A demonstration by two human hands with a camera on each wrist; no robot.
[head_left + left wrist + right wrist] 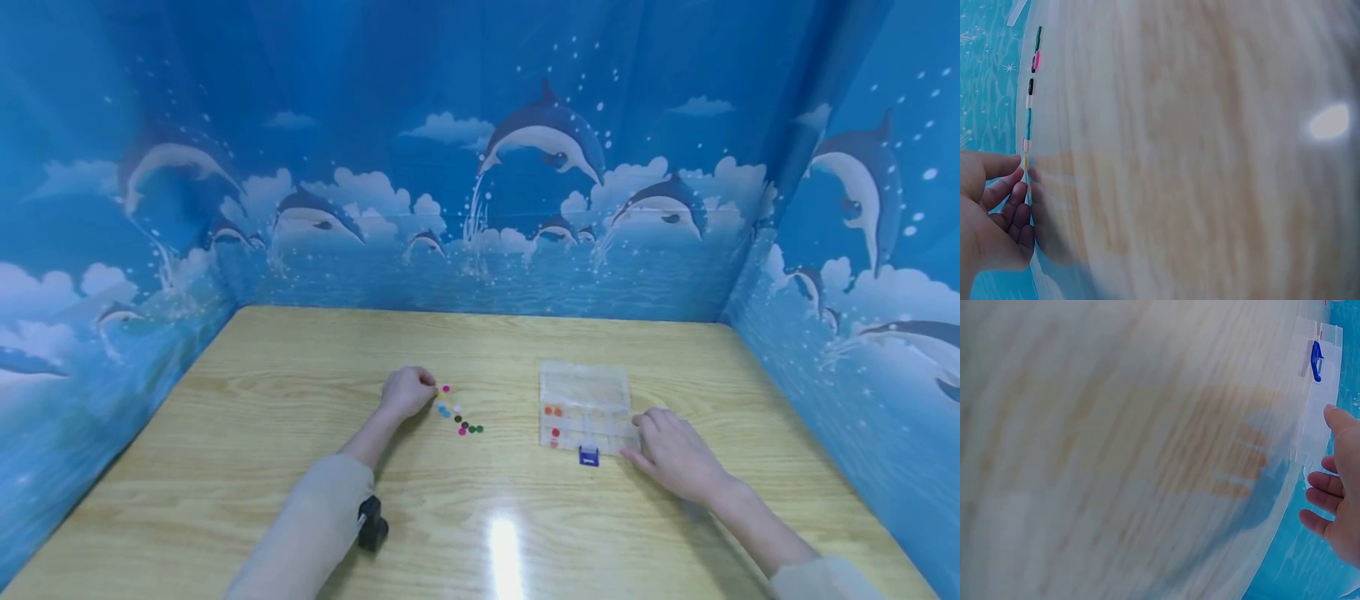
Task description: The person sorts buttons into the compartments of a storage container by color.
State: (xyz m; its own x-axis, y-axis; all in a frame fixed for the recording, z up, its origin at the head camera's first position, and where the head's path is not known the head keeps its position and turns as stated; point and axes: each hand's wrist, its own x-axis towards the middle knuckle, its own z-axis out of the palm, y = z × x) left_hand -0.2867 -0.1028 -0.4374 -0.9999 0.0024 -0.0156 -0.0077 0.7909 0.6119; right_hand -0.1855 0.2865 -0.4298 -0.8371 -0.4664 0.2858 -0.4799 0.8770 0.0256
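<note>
On the table, my left hand bends over the left end of a scatter of small coloured discs. Its thumb and forefinger are slightly parted beside a yellow disc. Nearby lie a pink disc, blue discs, black discs and green discs. A clear compartment box has its lid folded back. Orange discs and a red disc are in its left compartments. My right hand is at its right side, fingers loose; contact is unclear.
A blue latch juts from the box's front edge. The wooden table meets a blue dolphin-print curtain at the back and sides. A black device is on my left forearm.
</note>
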